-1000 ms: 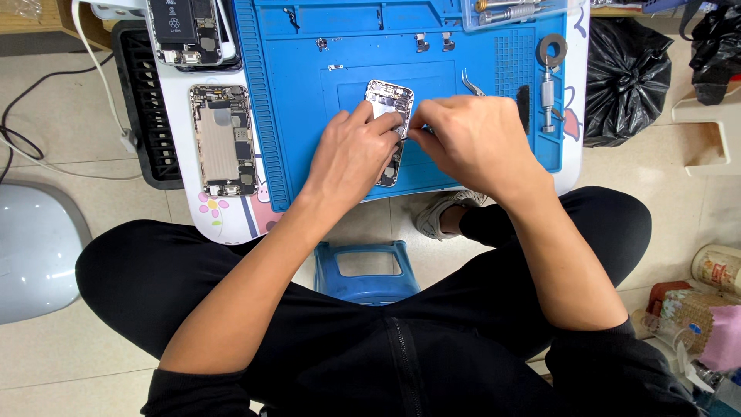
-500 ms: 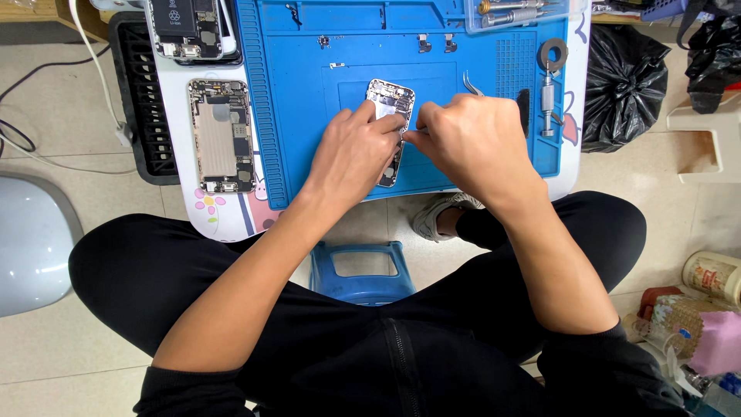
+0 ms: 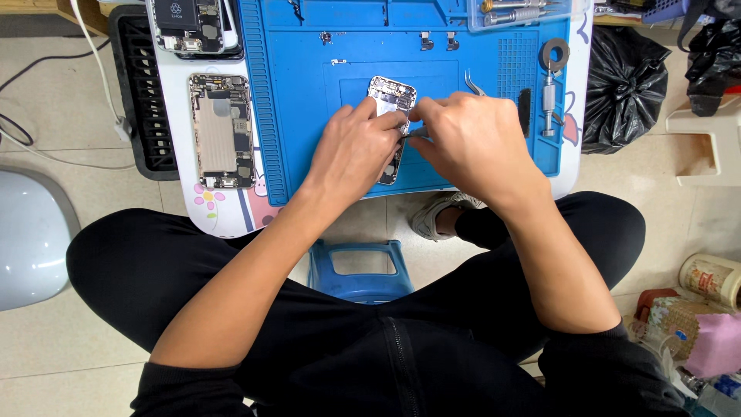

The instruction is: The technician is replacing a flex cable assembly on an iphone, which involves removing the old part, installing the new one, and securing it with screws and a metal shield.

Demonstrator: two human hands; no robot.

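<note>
Both hands meet over one opened phone housing (image 3: 392,96) that lies on the blue work mat (image 3: 309,116). The left hand (image 3: 355,150) lies curled over the lower half of the housing, and its fingers press on it and hold it in place. The right hand (image 3: 471,143) is closed, with fingertips pinched together at the right edge of the housing; it seems to grip a thin tool, but the tool is too hidden to name it. On the mat, just beside the right hand, lies one pair of metal tweezers (image 3: 472,82), and further right one screwdriver (image 3: 549,96) next to a grey ring (image 3: 554,54). Three phones are visible in all: the one under the hands, a second opened one (image 3: 222,131) on the white desk (image 3: 181,154) left of the mat, and a third opened one (image 3: 189,23) above it, cut by the frame. The desk is small and low and stands on a pale tiled floor (image 3: 46,347). The person sits on a blue plastic stool (image 3: 359,266) in black clothes. One black rubbish bag (image 3: 625,89) stands right of the desk, well apart from the hands.
</note>
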